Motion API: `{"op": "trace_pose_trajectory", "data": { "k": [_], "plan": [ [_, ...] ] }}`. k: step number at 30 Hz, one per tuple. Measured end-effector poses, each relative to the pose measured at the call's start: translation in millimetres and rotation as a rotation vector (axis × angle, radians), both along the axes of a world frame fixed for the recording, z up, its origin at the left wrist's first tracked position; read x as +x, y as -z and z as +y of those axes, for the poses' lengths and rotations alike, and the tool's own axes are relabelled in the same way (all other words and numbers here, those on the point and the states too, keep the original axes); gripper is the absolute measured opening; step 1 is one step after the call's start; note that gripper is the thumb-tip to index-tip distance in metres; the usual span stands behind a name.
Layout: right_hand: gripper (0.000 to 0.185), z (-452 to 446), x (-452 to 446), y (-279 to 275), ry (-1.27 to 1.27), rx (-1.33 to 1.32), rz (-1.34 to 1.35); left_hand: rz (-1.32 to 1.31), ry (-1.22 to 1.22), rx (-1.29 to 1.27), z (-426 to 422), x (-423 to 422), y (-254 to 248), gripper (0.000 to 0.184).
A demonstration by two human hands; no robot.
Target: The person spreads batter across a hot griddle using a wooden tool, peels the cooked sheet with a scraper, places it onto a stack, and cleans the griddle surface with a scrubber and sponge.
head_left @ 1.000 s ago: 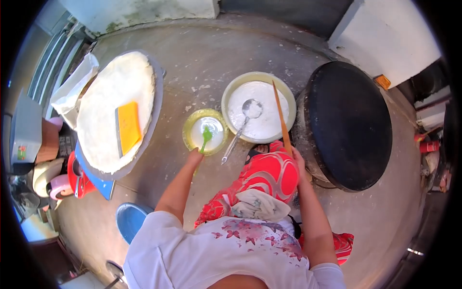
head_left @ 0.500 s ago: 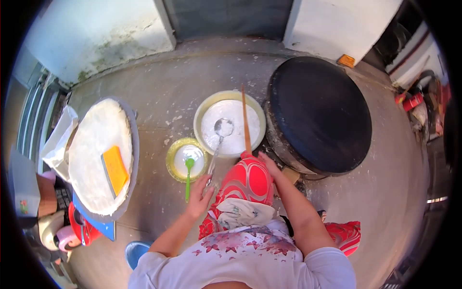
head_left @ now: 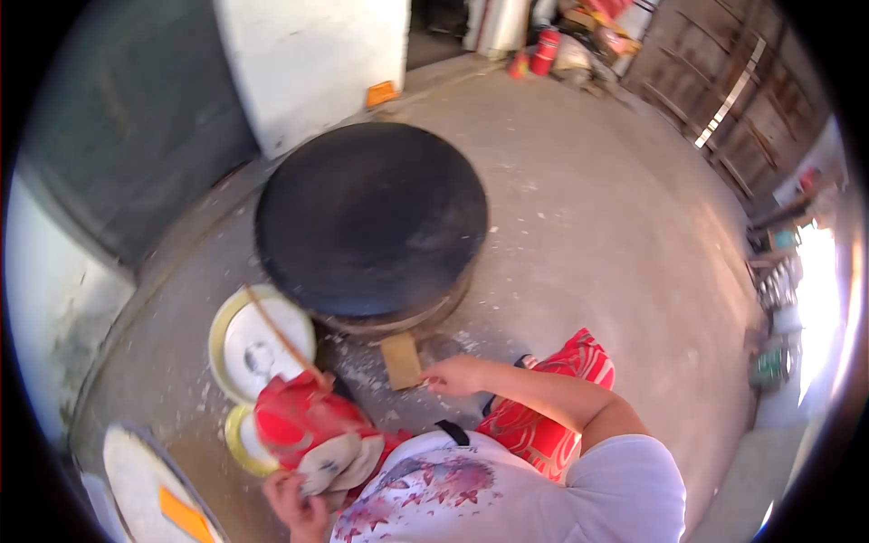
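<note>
My right hand (head_left: 455, 375) reaches down beside the round black griddle (head_left: 371, 217), its fingers drawn together at the edge of a flat tan block (head_left: 401, 360). Whether the fingers hold anything is hard to make out. My left hand (head_left: 299, 509) is low on the left, its fingers loosely bent and apart beside a pale cloth (head_left: 342, 463) on my lap. Left of the griddle stands a wide bowl (head_left: 217, 348) of white batter, with a spoon in it and a thin wooden stick (head_left: 281, 333) crossing in front.
A smaller yellow bowl (head_left: 237, 445) sits partly behind my red-trousered knee (head_left: 303, 421). At lower left is a round pale board (head_left: 136, 471) with an orange scraper (head_left: 184, 516). Beyond the griddle, an orange object (head_left: 381, 93) lies by the wall; a red cylinder (head_left: 545, 52) stands farther back.
My view has swung right, so the griddle and bowls appear farther left. My right hand has moved from my knee to the tan block. My left hand has drawn back beside the cloth.
</note>
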State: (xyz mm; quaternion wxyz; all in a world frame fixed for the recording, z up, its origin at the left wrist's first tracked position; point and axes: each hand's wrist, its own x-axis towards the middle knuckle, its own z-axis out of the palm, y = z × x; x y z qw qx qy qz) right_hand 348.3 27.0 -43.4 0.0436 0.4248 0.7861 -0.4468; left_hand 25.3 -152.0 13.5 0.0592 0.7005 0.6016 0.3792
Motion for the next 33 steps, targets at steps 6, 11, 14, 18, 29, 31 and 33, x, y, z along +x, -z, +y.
{"op": "trace_pose_trajectory", "data": {
  "k": [6,11,14,18,29,31,33],
  "plan": [
    [0.037,-17,54,10,-0.056,-0.033,-0.184,0.502,-0.076,-0.337,51,-28,-6,0.059],
    [0.042,-16,82,30,-0.302,-0.133,-0.346,0.584,0.018,-0.286,109,8,-12,0.038],
    [0.044,-17,74,63,-0.26,-0.028,-0.455,0.569,0.103,-0.38,138,12,5,0.037],
    [0.046,16,66,74,-0.057,-0.218,-0.173,0.529,0.218,-0.372,176,21,4,0.03],
    [0.059,24,19,56,-0.363,-0.732,0.064,0.455,0.437,-0.813,274,45,-8,0.03],
    [0.062,30,1,43,-0.417,-0.821,0.106,0.438,0.434,-0.857,270,51,-12,0.026],
    [0.067,17,-16,54,-0.455,-0.903,0.235,0.407,0.454,-0.88,264,55,-16,0.02]
  ]
}}
